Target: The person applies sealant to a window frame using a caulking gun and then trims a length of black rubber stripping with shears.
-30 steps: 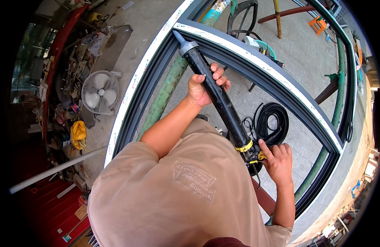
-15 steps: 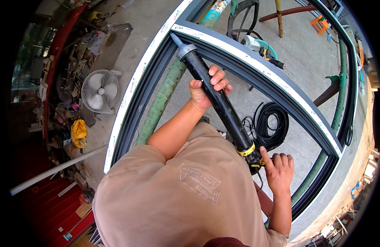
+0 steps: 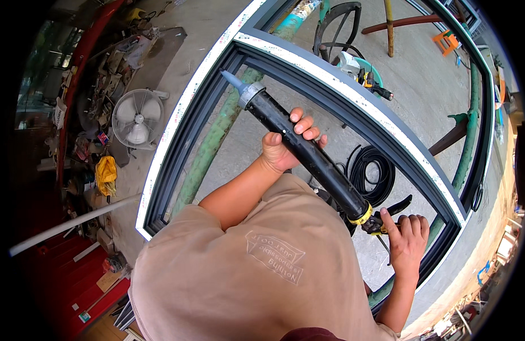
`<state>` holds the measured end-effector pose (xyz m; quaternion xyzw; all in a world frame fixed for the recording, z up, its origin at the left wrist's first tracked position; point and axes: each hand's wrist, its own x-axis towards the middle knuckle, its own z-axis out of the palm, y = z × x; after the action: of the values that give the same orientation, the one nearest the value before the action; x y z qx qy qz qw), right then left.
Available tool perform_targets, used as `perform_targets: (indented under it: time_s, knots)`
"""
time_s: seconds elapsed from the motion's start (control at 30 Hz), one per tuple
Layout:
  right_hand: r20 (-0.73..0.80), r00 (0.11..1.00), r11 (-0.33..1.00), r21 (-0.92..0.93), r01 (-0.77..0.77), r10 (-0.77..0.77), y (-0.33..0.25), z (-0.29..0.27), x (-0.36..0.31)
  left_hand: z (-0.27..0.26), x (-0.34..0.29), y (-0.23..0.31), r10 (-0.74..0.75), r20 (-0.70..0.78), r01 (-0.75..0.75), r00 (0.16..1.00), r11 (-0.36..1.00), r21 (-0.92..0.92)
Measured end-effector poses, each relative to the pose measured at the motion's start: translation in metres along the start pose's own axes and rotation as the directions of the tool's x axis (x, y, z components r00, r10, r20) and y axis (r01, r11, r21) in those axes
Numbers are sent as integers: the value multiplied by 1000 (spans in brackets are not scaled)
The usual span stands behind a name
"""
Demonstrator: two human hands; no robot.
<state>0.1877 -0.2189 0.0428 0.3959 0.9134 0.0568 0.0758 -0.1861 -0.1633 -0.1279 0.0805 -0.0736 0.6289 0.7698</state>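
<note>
A long black caulking gun (image 3: 313, 162) with a grey cone nozzle and a yellow ring lies slantwise across both hands. My left hand (image 3: 285, 149) is wrapped round the barrel from below, fingers curling over its far side. At the rear end my right hand (image 3: 407, 238) grips the handle, much of which is hidden by the fingers. The nozzle tip is over the inner left edge of a dark grey window frame (image 3: 195, 136) with white protective film on its face. Whether the tip touches the frame, I cannot tell.
Green pipes (image 3: 217, 128) run under the frame. Below its opening lies a coil of black rubber strip (image 3: 376, 177). A standing fan (image 3: 138, 119) and a yellow bag (image 3: 106, 175) are at left. A teal basin (image 3: 371, 68) with a power drill (image 3: 379, 86) stands beyond, near an orange stool (image 3: 445, 42).
The caulking gun's nozzle has moved left and nearer to me along the frame's left side, away from the corner. Its rear end and my right hand have shifted right.
</note>
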Motion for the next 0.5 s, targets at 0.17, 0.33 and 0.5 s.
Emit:
perform_targets:
  time_s: [0.17, 0.33, 0.5]
  knots:
    - [-80, 986, 989, -32, 147, -149, 42, -14, -13, 21, -4, -28, -17, -4, 17, 1000, 1000, -10]
    - [-379, 882, 960, -130, 249, -280, 87, -20, -7, 44, -7, -51, 14, 40, -12, 999, 999, -34]
    - [-427, 858, 937, 62, 344, -286, 106, -4, 14, 71, -9, -47, 69, 106, -78, 992, 994, 80]
